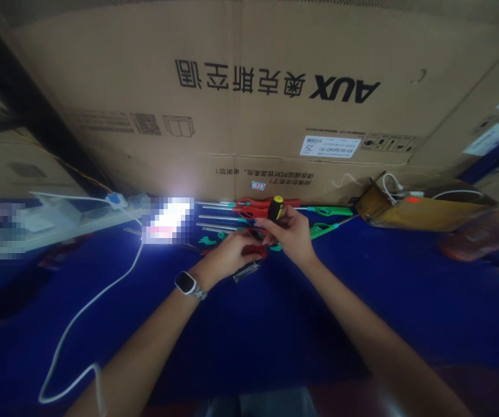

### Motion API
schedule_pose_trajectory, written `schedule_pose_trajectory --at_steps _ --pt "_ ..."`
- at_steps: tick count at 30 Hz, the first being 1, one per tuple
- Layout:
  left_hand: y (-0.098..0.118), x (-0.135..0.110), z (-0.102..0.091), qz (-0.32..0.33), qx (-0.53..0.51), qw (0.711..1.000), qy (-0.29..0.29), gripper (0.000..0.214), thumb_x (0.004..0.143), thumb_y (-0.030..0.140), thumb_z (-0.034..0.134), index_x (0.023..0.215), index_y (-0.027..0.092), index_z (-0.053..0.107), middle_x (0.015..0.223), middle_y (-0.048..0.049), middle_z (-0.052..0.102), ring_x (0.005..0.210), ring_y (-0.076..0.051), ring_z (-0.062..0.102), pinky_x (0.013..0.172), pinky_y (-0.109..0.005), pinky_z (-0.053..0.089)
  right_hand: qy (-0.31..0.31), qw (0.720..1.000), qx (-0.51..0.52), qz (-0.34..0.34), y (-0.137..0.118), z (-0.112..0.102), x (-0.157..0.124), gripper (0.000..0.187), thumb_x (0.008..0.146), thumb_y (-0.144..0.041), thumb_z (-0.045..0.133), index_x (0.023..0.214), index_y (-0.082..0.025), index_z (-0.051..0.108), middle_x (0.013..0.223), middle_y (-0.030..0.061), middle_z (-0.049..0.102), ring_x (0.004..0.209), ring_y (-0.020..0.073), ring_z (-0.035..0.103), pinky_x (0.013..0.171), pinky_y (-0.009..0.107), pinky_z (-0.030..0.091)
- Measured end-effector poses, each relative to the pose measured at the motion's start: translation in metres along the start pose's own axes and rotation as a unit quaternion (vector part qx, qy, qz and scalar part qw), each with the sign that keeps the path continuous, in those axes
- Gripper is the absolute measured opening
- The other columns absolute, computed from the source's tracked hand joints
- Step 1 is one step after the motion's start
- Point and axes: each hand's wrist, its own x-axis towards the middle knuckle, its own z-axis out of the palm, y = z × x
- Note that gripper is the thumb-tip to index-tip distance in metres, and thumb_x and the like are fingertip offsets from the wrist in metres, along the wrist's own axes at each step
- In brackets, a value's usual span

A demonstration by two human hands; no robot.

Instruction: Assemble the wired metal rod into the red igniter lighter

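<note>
In the head view my right hand [295, 233] is closed round a stubby black-and-yellow screwdriver [278, 204], its yellow-ringed end pointing up. Close beside it, my left hand [234, 253] has its fingers curled on a red lighter [258, 253] lying at the table. The two hands nearly meet, and the screwdriver's tip is hidden behind fingers. Just below the left fingers lies a small, clear and metal piece [246, 272]. Behind the hands are several long-barrelled lighters, including a green one [330, 211]. Small green pieces [208, 240] lie to the left of them.
A large cardboard box [241, 121] stands upright behind the blue table surface [275, 324]. At right are an open yellow-brown box [423, 213] with white cables and a blurred reddish bottle [479, 237]. A white cable [88, 313] and a bright, pixelated patch [169, 221] are at left.
</note>
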Motion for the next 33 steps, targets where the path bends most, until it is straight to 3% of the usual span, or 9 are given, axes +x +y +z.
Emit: schedule_pose_trajectory --at_steps 3,5,7,12,15,23,30,33 --pt "0.001 0.000 0.000 0.006 -0.005 1.000 -0.002 0.018 0.086 0.021 0.074 0.104 0.020 0.075 0.109 -0.0071 0.073 0.100 -0.021 0.068 0.094 -0.037 0.054 -0.095 0.995 -0.042 0.003 -0.001 -0.010 -0.001 0.040 0.075 -0.055 0.077 0.088 -0.019 0.065 0.062 -0.0017 0.066 0.048 0.0145 0.064 0.042 0.024 0.050" --pt "0.001 0.000 0.000 0.011 -0.004 1.000 -0.002 0.016 0.087 0.021 0.073 0.103 0.020 0.075 0.109 -0.0067 0.072 0.100 -0.021 0.068 0.095 -0.038 0.054 -0.117 0.991 -0.061 0.001 0.002 -0.014 -0.003 0.040 0.075 -0.055 0.077 0.092 -0.019 0.070 0.071 -0.0001 0.069 0.051 0.0142 0.065 0.042 0.025 0.051" --pt "0.000 -0.001 0.001 0.010 0.004 1.000 0.005 0.015 0.086 0.020 0.074 0.101 0.021 0.076 0.111 -0.0071 0.072 0.102 -0.022 0.067 0.096 -0.039 0.053 -0.108 0.992 -0.065 0.007 0.009 -0.016 -0.007 0.039 0.071 -0.054 0.080 0.088 -0.020 0.071 0.074 0.0006 0.070 0.054 0.0150 0.066 0.044 0.025 0.053" --pt "-0.002 -0.002 0.001 0.004 0.020 1.000 0.003 0.018 0.084 0.020 0.076 0.102 0.021 0.075 0.113 -0.0078 0.070 0.107 -0.022 0.066 0.099 -0.041 0.053 -0.045 0.997 -0.054 0.039 0.021 -0.015 -0.013 0.041 0.063 -0.053 0.086 0.070 -0.021 0.061 0.060 -0.0003 0.067 0.054 0.0168 0.067 0.045 0.025 0.053" --pt "-0.001 -0.001 0.000 0.001 0.027 1.000 -0.005 0.020 0.084 0.020 0.076 0.104 0.021 0.075 0.113 -0.0076 0.069 0.105 -0.022 0.066 0.097 -0.041 0.054 -0.037 0.997 -0.050 0.045 0.020 -0.016 -0.013 0.043 0.061 -0.053 0.087 0.071 -0.019 0.062 0.062 0.0011 0.070 0.058 0.0176 0.070 0.048 0.025 0.055" --pt "0.001 -0.001 -0.001 0.000 0.017 1.000 -0.006 0.015 0.086 0.024 0.074 0.100 0.021 0.076 0.110 -0.0080 0.069 0.101 -0.022 0.066 0.095 -0.041 0.054 -0.094 0.993 -0.066 0.030 0.014 -0.021 -0.015 0.041 0.069 -0.056 0.081 0.077 -0.018 0.069 0.066 0.0020 0.072 0.057 0.0165 0.070 0.047 0.025 0.055" --pt "-0.001 -0.001 0.001 0.009 0.004 1.000 0.005 0.018 0.086 0.023 0.075 0.103 0.021 0.076 0.109 -0.0077 0.071 0.104 -0.022 0.066 0.096 -0.040 0.053 0.002 1.000 -0.010 0.023 0.020 -0.008 -0.013 0.044 0.060 -0.051 0.089 0.069 -0.021 0.058 0.056 -0.0018 0.067 0.048 0.0166 0.065 0.043 0.027 0.055" --pt "-0.003 -0.002 0.001 0.004 0.011 1.000 0.003 0.018 0.086 0.024 0.075 0.104 0.022 0.076 0.110 -0.0078 0.070 0.104 -0.022 0.065 0.097 -0.039 0.053 -0.010 1.000 0.006 0.025 0.022 -0.011 -0.012 0.043 0.061 -0.049 0.090 0.067 -0.020 0.058 0.056 -0.0001 0.069 0.050 0.0162 0.067 0.046 0.025 0.056"
